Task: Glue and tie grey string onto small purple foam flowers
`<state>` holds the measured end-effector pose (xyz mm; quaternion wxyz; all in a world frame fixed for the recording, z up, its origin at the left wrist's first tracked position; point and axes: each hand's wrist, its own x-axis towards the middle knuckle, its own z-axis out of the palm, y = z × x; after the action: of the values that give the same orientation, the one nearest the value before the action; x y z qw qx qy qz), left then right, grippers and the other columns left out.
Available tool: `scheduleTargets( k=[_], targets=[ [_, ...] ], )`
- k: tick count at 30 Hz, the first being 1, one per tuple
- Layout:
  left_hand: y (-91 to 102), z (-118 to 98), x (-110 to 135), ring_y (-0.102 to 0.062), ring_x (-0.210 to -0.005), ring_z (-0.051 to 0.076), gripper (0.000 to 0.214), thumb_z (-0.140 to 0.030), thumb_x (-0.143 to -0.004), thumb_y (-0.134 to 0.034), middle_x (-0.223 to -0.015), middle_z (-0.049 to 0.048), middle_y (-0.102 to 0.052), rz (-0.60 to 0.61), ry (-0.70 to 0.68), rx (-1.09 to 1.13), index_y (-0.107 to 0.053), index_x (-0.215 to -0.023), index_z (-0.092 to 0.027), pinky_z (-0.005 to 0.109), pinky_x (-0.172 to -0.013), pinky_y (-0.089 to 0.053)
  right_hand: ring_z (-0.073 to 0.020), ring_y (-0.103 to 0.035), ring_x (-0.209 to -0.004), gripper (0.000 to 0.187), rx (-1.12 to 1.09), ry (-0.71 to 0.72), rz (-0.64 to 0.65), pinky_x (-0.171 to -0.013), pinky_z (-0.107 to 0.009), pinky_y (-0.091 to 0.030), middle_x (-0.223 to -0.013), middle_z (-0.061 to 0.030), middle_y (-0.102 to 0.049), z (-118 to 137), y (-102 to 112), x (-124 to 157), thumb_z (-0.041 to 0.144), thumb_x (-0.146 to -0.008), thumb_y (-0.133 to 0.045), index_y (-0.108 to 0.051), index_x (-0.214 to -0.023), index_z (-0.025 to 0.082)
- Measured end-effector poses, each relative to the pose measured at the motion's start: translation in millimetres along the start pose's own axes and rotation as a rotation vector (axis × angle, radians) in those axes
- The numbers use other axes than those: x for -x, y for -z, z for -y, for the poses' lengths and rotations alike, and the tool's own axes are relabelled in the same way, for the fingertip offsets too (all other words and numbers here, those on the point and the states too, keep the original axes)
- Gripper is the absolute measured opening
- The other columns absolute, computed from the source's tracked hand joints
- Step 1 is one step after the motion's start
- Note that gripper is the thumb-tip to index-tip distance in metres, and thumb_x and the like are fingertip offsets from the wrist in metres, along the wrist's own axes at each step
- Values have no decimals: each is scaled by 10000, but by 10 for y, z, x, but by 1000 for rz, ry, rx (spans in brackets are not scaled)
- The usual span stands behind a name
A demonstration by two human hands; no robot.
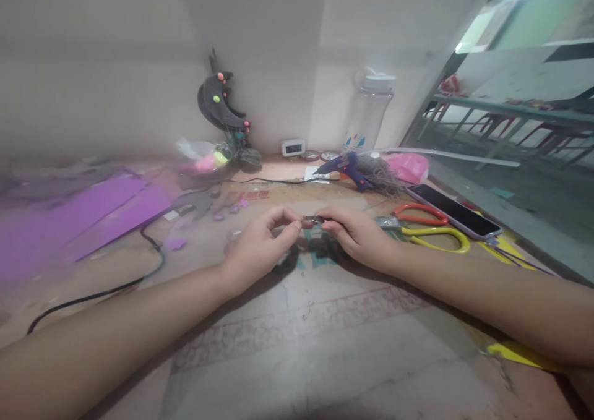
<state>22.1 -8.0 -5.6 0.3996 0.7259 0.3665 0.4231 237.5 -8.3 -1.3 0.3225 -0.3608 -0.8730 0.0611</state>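
Observation:
Both my hands meet over the middle of the table. My left hand (260,244) and my right hand (355,234) each pinch one end of a small dark piece (310,222) held between their fingertips, just above the tabletop. The piece is too small and blurred to name. Both forearms rest low across the worn table surface (297,339).
Orange and yellow scissors (429,225) and a phone (452,210) lie right of my hands. A blue glue gun (348,167), its black cord (153,247), a clear water bottle (371,114), a dark crescent ornament (220,101) and purple foam sheets (78,216) stand beyond.

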Motion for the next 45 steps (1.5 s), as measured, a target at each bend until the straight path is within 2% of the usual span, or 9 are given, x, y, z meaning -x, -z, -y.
scheduleTargets(
  k=[5, 12, 17, 23, 28, 37, 41, 45],
  targets=[
    [-5, -11, 0, -644, -902, 190, 132, -288, -900, -536, -927, 39, -702, -8, 2, 0, -583, -807, -207, 346, -817, -478, -194, -651, -798, 312, -5, -34, -6, -701, -296, -477, -901, -89, -715, 5, 1, -7, 313, -988, -395, -654, -1009, 141],
    [-12, -17, -17, -648, -890, 190, 149, -292, -896, -556, -904, 38, -709, -47, -18, 10, -585, -778, -205, 343, -802, -485, -208, -665, -859, 309, -6, -79, -121, -742, -325, -506, -971, -96, -721, 11, 8, 3, 340, -984, -397, -623, -1084, 156],
    [-7, -4, -45, -657, -868, 177, 176, -350, -897, -565, -929, 47, -715, -74, 64, 121, -607, -819, -198, 324, -782, -508, -213, -663, -878, 329, -31, -49, -165, -753, -336, -512, -977, -90, -713, 22, 32, 37, 393, -992, -379, -607, -1106, 184],
    [13, -20, -97, -629, -807, 161, 199, -361, -891, -574, -829, 25, -670, -128, 85, 129, -610, -798, -188, 287, -740, -512, -182, -627, -768, 267, -27, 30, -87, -678, -294, -490, -894, -79, -690, 42, 22, 30, 353, -958, -478, -608, -1085, 158],
    [18, -8, -100, -623, -809, 166, 210, -374, -906, -559, -843, 29, -668, -125, 53, 155, -613, -831, -186, 297, -760, -501, -184, -625, -787, 279, -3, -29, -59, -691, -300, -481, -953, -93, -702, 22, -6, 8, 312, -939, -516, -609, -1142, 146],
    [10, -39, -45, -605, -825, 143, 177, -320, -945, -509, -883, 16, -651, -134, -41, 82, -603, -885, -182, 274, -783, -473, -182, -613, -751, 308, 9, -106, -41, -661, -297, -461, -911, -83, -697, -30, -35, -12, 340, -929, -531, -628, -1149, 147],
    [11, -39, -26, -604, -956, 172, 179, -323, -960, -477, -977, 40, -651, -186, -101, 6, -595, -951, -188, 298, -864, -460, -190, -613, -765, 310, 23, -146, -24, -667, -305, -448, -900, -83, -698, -38, -34, -23, 333, -927, -533, -632, -1150, 140],
    [9, -55, -1, -582, -1047, 190, 145, -288, -972, -451, -1054, 58, -635, -223, -238, -103, -569, -969, -205, 333, -953, -428, -200, -625, -788, 315, 18, -165, -16, -680, -315, -455, -933, -88, -710, -43, -39, -24, 327, -932, -522, -626, -1172, 153]
  ],
)
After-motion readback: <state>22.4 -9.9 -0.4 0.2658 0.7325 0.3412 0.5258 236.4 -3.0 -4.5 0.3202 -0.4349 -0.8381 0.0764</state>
